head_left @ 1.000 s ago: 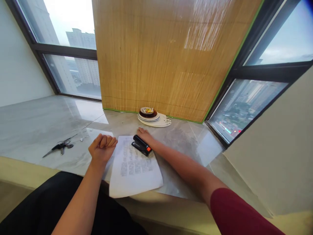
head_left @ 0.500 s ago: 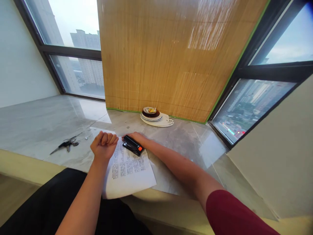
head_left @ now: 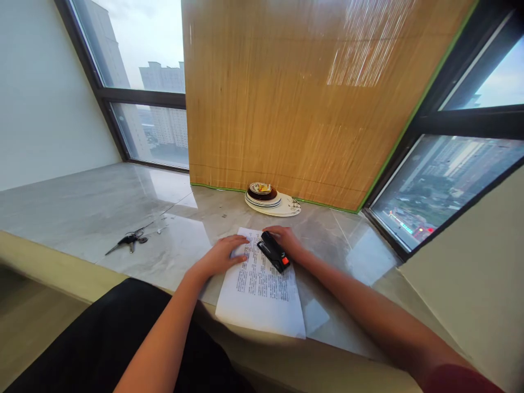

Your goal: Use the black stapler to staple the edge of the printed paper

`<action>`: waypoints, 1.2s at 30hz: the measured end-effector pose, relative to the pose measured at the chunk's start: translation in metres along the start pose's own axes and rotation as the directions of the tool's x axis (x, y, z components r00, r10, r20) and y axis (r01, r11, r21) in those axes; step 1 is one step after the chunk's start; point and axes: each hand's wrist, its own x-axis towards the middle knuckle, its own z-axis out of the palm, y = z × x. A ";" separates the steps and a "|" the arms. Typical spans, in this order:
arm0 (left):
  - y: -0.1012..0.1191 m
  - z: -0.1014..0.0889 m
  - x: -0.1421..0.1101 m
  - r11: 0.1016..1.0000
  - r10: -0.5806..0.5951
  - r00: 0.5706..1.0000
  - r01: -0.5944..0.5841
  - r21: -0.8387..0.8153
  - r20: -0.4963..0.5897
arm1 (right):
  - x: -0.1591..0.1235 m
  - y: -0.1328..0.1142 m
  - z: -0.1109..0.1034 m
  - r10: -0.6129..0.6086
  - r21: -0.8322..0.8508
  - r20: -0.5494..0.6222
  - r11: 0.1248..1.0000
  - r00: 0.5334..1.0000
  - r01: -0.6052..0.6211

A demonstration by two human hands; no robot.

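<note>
A printed sheet of paper [head_left: 262,289] lies on the marble sill [head_left: 82,207], its near edge hanging over the front. A black stapler with an orange end [head_left: 273,251] rests on the sheet's upper right part. My right hand [head_left: 286,239] lies behind and against the stapler, fingers curved around its far side. My left hand [head_left: 223,255] lies flat on the sheet's upper left corner, fingers stretched out, holding nothing.
A stack of plates [head_left: 271,200] stands at the back by the bamboo blind [head_left: 303,93]. A bunch of keys [head_left: 129,240] lies to the left on the sill. Windows flank the blind. My dark-clothed lap [head_left: 106,338] is below the sill edge.
My left hand has opened from a raised fist and come down flat on the sheet. The sheet and stapler now lie further right in view, with my right hand still at the stapler.
</note>
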 end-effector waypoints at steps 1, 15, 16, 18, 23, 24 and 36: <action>-0.001 0.002 -0.001 0.998 0.007 0.999 -0.010 0.060 0.043 | -0.008 -0.001 -0.004 0.027 0.005 -0.044 1.000 0.999 -0.027; 0.007 0.004 0.003 0.987 -0.027 0.999 0.022 0.156 0.035 | -0.057 -0.022 -0.007 0.069 0.148 -0.060 0.987 0.996 -0.059; 0.006 0.004 0.003 0.988 -0.015 0.999 0.011 0.152 0.029 | -0.056 -0.019 -0.008 0.083 0.179 -0.079 0.981 0.993 -0.068; 0.004 0.006 0.004 0.988 -0.019 1.000 0.018 0.155 0.005 | -0.056 -0.013 -0.008 0.134 0.242 -0.116 0.965 0.984 -0.103; 0.002 0.009 0.004 0.986 -0.009 1.000 0.009 0.169 0.001 | -0.061 0.001 -0.005 0.249 0.316 -0.160 0.930 0.955 -0.189; 0.002 0.009 0.004 0.985 -0.002 1.000 0.001 0.170 0.005 | -0.062 0.002 -0.005 0.258 0.327 -0.166 0.925 0.952 -0.194; 0.005 0.008 0.005 0.986 -0.134 0.987 0.125 -0.107 -0.089 | -0.053 -0.014 -0.006 0.033 0.144 0.011 0.989 0.999 -0.034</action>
